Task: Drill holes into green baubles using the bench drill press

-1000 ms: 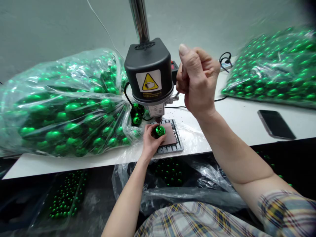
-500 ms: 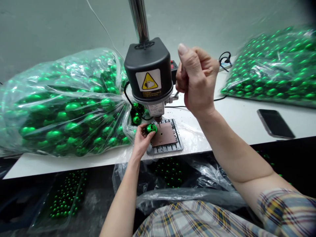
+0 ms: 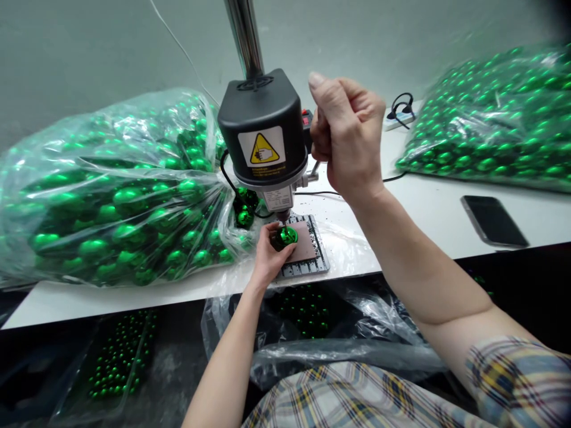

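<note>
Here, left fingers grasping glossy green ball, right fingers clenched on metal lever (slim, mostly hidden)

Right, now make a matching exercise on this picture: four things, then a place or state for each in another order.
1. left hand
2. right hand
3. phone
4. warning sticker

A. flat on the white table
B. on the front of the black machine head
C. holding a green ball
D. raised, in a closed fist

Pairs: 1-C, 2-D, 3-A, 4-B
</note>
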